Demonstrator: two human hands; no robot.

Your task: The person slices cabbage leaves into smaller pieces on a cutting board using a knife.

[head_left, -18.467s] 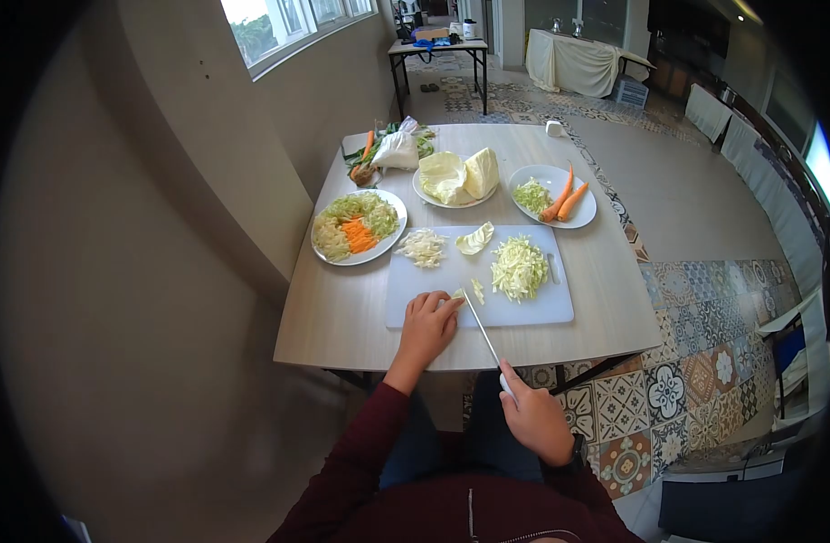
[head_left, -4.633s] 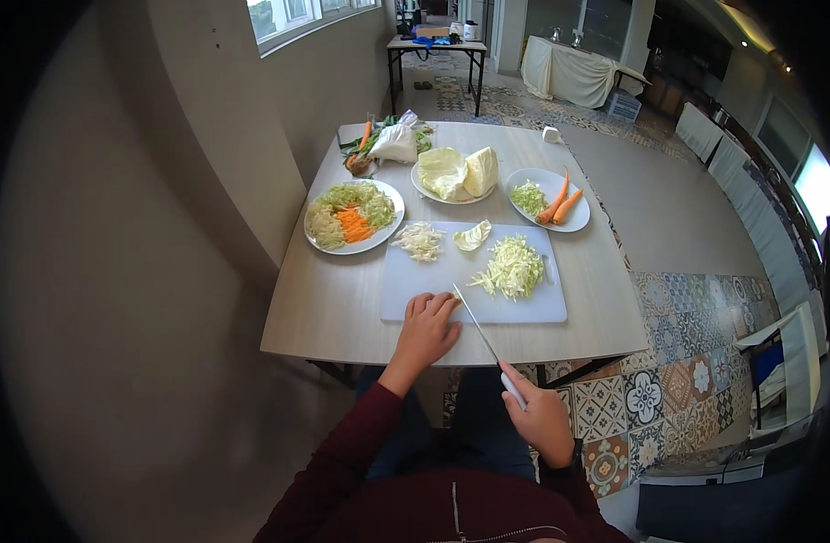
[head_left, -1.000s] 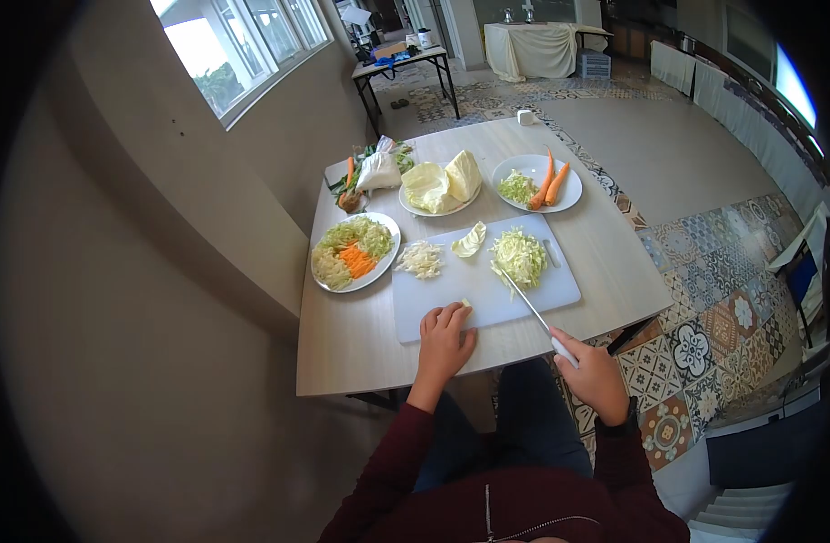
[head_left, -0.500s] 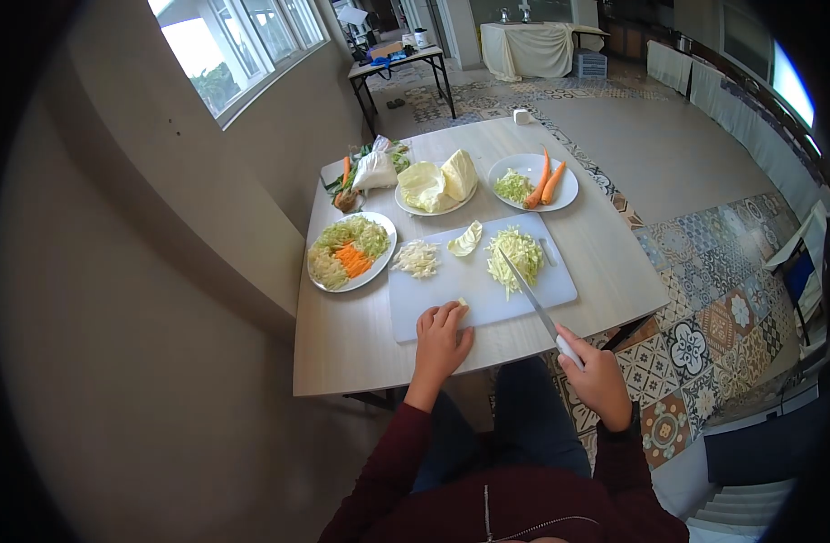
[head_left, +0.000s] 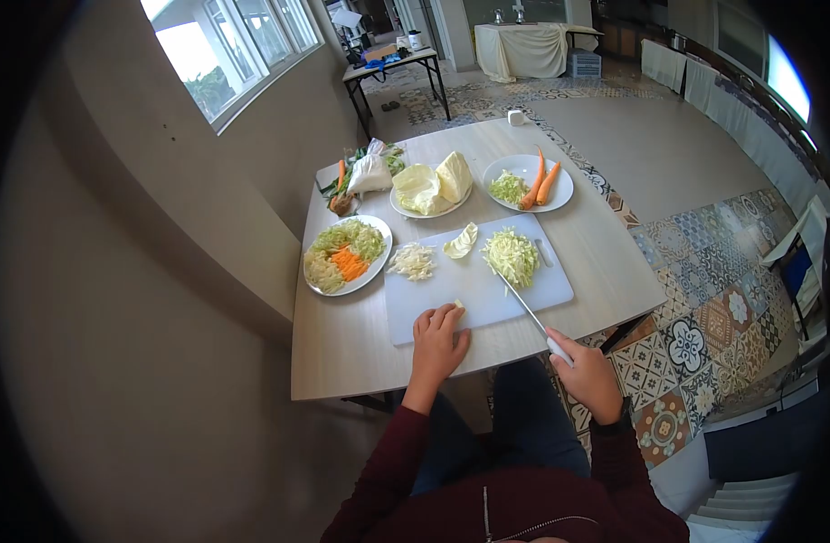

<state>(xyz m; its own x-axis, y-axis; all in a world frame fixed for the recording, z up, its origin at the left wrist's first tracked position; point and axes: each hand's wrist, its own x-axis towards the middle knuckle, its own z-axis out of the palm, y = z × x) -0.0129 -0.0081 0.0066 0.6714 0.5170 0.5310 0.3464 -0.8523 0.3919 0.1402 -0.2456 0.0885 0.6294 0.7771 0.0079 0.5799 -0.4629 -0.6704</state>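
A knife [head_left: 525, 308] is held by its white handle in my right hand [head_left: 588, 373], its blade slanting up and left over the cutting board [head_left: 424, 312]. The tip is at the lower edge of a heap of shredded cabbage [head_left: 512, 257]. At the board's front edge, my left hand [head_left: 440, 342] has its fingers curled together on a small pale cabbage piece [head_left: 459, 305], mostly hidden under the fingertips. A curved cabbage leaf piece [head_left: 461, 242] and a small pile of whitish shreds [head_left: 413, 261] lie farther back on the board.
A plate of shredded vegetables [head_left: 390, 240] stands left of the board. Behind it are a plate of cabbage leaves [head_left: 433, 190], a plate with two carrots [head_left: 543, 185] and a white bag [head_left: 369, 174] among vegetables. A wall [head_left: 207, 271] runs along the left.
My right hand has moved slightly left, and the knife tip has come down from the shredded heap to its lower edge. My left hand stays at the cabbage piece. The view has shifted slightly.
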